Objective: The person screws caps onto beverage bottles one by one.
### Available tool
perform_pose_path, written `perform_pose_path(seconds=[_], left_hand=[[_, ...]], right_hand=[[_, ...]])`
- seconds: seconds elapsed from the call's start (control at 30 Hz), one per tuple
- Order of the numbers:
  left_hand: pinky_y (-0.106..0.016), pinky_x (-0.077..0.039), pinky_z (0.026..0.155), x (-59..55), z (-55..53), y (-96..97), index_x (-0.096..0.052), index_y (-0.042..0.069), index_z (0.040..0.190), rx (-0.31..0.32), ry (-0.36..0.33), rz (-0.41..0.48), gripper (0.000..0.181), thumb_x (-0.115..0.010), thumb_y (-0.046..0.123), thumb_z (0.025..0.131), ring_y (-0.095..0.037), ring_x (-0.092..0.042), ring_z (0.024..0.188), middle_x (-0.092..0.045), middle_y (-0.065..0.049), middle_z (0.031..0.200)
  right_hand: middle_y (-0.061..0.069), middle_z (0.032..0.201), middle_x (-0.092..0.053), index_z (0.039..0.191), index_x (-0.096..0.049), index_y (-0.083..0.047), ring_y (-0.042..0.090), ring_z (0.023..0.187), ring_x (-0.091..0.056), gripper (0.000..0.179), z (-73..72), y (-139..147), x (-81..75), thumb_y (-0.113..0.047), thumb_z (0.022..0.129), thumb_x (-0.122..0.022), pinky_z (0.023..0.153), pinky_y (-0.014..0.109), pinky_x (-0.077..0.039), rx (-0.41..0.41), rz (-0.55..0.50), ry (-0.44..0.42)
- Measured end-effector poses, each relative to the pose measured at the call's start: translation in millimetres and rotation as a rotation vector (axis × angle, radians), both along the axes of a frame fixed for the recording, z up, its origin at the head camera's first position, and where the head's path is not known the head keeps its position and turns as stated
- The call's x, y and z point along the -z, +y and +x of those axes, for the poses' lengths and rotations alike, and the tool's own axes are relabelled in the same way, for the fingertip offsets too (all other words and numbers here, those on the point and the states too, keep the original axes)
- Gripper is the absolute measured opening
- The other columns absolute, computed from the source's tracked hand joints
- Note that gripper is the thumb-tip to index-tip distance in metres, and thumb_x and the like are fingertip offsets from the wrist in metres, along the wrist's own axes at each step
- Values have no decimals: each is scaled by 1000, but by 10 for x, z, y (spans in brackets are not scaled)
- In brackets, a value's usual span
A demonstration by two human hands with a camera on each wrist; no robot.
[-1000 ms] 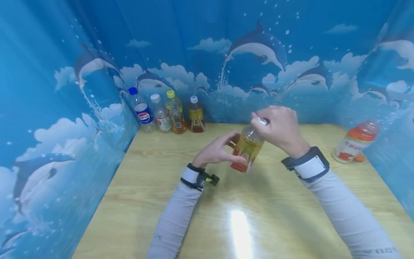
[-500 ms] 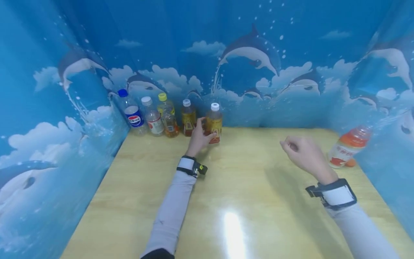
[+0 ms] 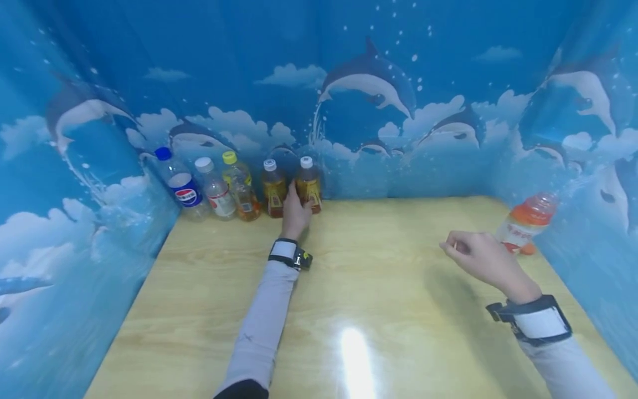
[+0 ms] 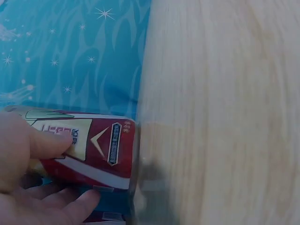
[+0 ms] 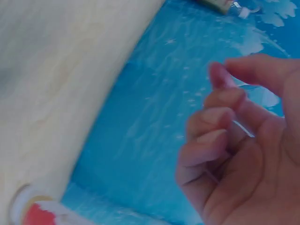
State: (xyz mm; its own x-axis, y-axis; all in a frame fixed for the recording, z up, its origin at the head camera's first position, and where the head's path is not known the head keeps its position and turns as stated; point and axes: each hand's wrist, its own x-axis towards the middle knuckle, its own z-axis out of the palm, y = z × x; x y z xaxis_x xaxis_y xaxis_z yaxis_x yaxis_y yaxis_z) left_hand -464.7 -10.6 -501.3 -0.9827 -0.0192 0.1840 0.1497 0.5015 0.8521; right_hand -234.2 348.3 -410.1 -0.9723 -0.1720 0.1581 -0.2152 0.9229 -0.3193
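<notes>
At the back edge of the table, my left hand point(image 3: 297, 213) grips a tea bottle with a white cap point(image 3: 309, 191), which stands upright. In the left wrist view its red and yellow label point(image 4: 101, 145) shows, with the thumb across it and the other fingers along its opposite side. A matching tea bottle point(image 3: 274, 194) stands just to its left, close against those fingers. My right hand point(image 3: 480, 255) hovers over the right of the table, holding nothing. Its fingers point(image 5: 206, 147) hang loosely curled, thumb close to the index finger.
Left of the tea bottles stand a yellow-capped bottle point(image 3: 244, 191), a white-capped clear bottle point(image 3: 217, 194) and a blue-capped Pepsi bottle point(image 3: 184, 188). An orange and white bottle point(image 3: 523, 224) stands at the right edge beside a small orange thing point(image 3: 528, 248). Dolphin-printed curtains point(image 3: 359, 127) enclose the table point(image 3: 379, 266).
The tea bottle has gone from between both hands to the back row, beside its match, in my left hand. My right hand has let go of its top and drawn back rightward.
</notes>
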Motion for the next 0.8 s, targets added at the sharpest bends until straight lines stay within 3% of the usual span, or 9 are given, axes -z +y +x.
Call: perform_pose_path(seconds=[0.23,0.37,0.4,0.47,0.53,0.6,0.7,0.77,0.8], left_hand=[[-47,-27,124,-123,109,80,-4,19,164,-4,50,26,87,-61,4,99,-32,-30,151,-23,-11,168],[-47,-27,124,-310,252,122,-1,17,164,-12,79,-6,94,-64,5,96,-33,-29,151,-14,-8,170],[-47,-34,121,-376,296,131,0,17,164,-9,95,-17,95,-64,6,95,-33,-32,149,-12,-8,171],[-46,-50,107,-514,395,164,0,17,164,3,148,-45,94,-64,8,95,-35,-53,133,-9,-7,171],[-39,-57,90,-649,505,205,-3,19,165,11,212,-66,91,-63,10,97,-32,-61,117,-8,-5,172],[-33,-57,89,-764,617,249,-13,16,164,25,301,-80,81,-62,12,99,-28,-62,116,-14,-6,171],[-31,-50,105,-893,815,370,-38,12,155,81,390,-61,64,-65,13,97,-23,-54,131,-37,-8,161],[-35,-44,114,-921,949,540,-49,9,146,180,397,-72,53,-67,13,96,-24,-49,137,-49,-10,151],[-37,-44,113,-916,1024,659,-52,9,143,243,369,-89,50,-67,15,96,-24,-50,136,-52,-9,148]], right_hand=[[-6,68,-55,87,-68,-15,9,60,-49,13,50,134,292,-22,98,-66,54,28,-41,-47,25,-175],[-4,69,-55,85,-66,-16,13,61,-50,18,92,149,415,-27,99,-63,54,30,-42,-11,-2,-281],[-3,70,-55,85,-65,-16,14,61,-50,20,97,174,428,-28,100,-62,55,30,-42,12,-4,-306],[-1,70,-54,82,-62,-15,16,62,-50,26,122,276,442,-31,101,-59,55,31,-42,63,7,-346],[1,72,-54,80,-60,-14,17,64,-49,30,167,445,451,-35,102,-56,56,32,-42,108,24,-378],[3,72,-53,81,-59,-11,18,64,-49,34,235,649,447,-37,103,-54,57,33,-42,149,8,-454],[2,70,-51,79,-56,-9,18,62,-49,38,376,987,470,-38,104,-50,56,32,-42,201,-38,-558],[4,70,-52,81,-57,-5,21,63,-50,43,449,1214,495,-39,104,-49,56,33,-43,256,-65,-582],[7,72,-54,83,-56,-2,23,65,-52,43,486,1320,519,-39,104,-48,56,33,-44,299,-83,-574]])
